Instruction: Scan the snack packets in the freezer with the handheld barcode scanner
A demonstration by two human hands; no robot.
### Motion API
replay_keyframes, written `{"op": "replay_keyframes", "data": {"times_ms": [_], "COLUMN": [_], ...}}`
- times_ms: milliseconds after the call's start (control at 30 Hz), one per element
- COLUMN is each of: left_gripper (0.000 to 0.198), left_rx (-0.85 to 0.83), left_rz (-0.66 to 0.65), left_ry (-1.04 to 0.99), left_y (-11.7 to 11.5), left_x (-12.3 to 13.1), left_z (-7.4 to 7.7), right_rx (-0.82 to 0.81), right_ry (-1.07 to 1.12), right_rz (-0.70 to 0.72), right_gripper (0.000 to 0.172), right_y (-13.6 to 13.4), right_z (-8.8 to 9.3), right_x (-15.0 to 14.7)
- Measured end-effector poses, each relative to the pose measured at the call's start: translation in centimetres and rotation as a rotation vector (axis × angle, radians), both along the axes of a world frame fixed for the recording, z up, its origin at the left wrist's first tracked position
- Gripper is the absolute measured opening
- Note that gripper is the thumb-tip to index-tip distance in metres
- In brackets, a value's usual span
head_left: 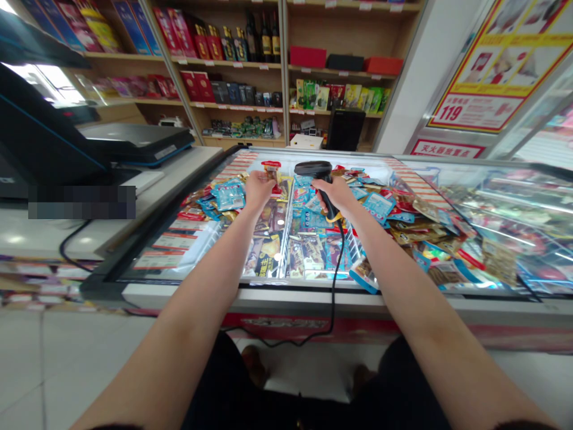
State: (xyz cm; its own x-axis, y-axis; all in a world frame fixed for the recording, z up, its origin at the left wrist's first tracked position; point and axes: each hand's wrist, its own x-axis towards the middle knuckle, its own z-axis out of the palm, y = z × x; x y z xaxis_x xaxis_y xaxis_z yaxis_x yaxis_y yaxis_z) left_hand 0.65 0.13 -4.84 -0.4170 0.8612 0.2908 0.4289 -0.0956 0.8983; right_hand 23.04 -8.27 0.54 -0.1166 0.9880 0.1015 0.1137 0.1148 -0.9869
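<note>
My left hand (259,189) pinches a small red snack packet (271,169), held up over the glass top of a chest freezer. In my right hand (338,194) is a black barcode scanner (313,169), gripped by its handle, with its head pointing left toward the packet. A gap separates the scanner from the packet. The scanner's black cord (335,286) hangs over the freezer's front edge. Blue snack packets (229,194) lie by my left wrist. On the right, a larger heap of mixed snack packets (416,221) spreads beside my right forearm.
The chest freezer's front rim (286,297) runs across in front of me. A counter (147,197) with a flat scale (143,143) and a dark screen stands at the left. Shelves (237,63) with bottles and boxes line the back. A poster (492,71) hangs at the right.
</note>
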Motion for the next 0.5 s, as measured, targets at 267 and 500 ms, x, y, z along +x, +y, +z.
{"op": "replay_keyframes", "data": {"times_ms": [267, 500], "left_gripper": [0.065, 0.04], "left_rx": [-0.002, -0.134], "left_rz": [0.219, 0.198], "left_ry": [0.295, 0.628], "left_y": [-2.1, -3.1], "left_x": [-3.3, -3.6], "left_z": [2.4, 1.7], "right_rx": [0.034, 0.018], "right_ry": [-0.001, 0.012], "right_rz": [-0.02, -0.041], "right_gripper": [0.031, 0.029], "right_y": [0.4, 0.7], "right_z": [-0.4, -0.6], "right_x": [0.2, 0.4]}}
